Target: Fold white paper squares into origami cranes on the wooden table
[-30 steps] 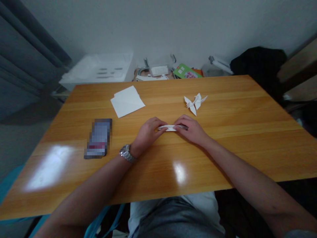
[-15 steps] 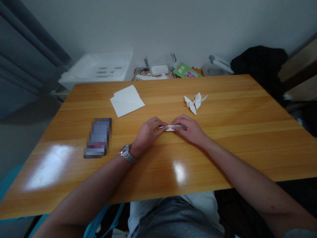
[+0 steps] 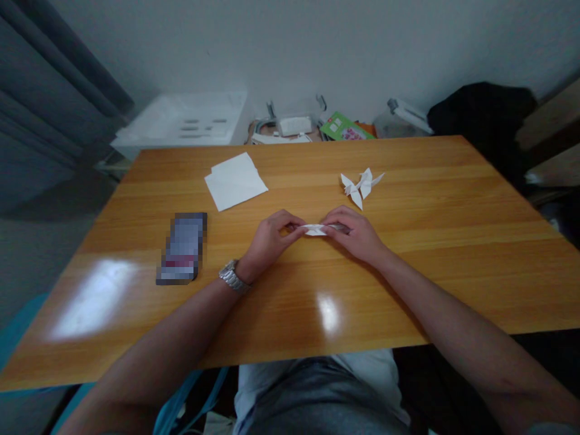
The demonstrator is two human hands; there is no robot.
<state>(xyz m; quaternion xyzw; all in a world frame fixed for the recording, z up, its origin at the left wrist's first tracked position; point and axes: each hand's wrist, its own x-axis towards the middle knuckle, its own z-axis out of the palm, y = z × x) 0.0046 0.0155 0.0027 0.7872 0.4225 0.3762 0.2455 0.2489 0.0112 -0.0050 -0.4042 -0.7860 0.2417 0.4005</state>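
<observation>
A small, narrow piece of folded white paper (image 3: 315, 229) lies on the wooden table (image 3: 435, 241) between my two hands. My left hand (image 3: 269, 238), with a metal watch on its wrist, pinches the paper's left end with curled fingers. My right hand (image 3: 356, 232) presses and pinches the right end, its fingers closed over the paper. Both hands rest on the tabletop near its middle. Most of the paper is hidden under my fingers.
A finished white paper crane (image 3: 361, 186) stands beyond my right hand. A small stack of white paper sheets (image 3: 235, 181) lies at the far left. A phone (image 3: 182, 249) lies left of my left hand. Clutter and a white box sit behind the table's far edge.
My fingers have shifted slightly on the folded paper, which looks shorter and more gathered between the hands. The view has drifted a little; the other objects have not moved.
</observation>
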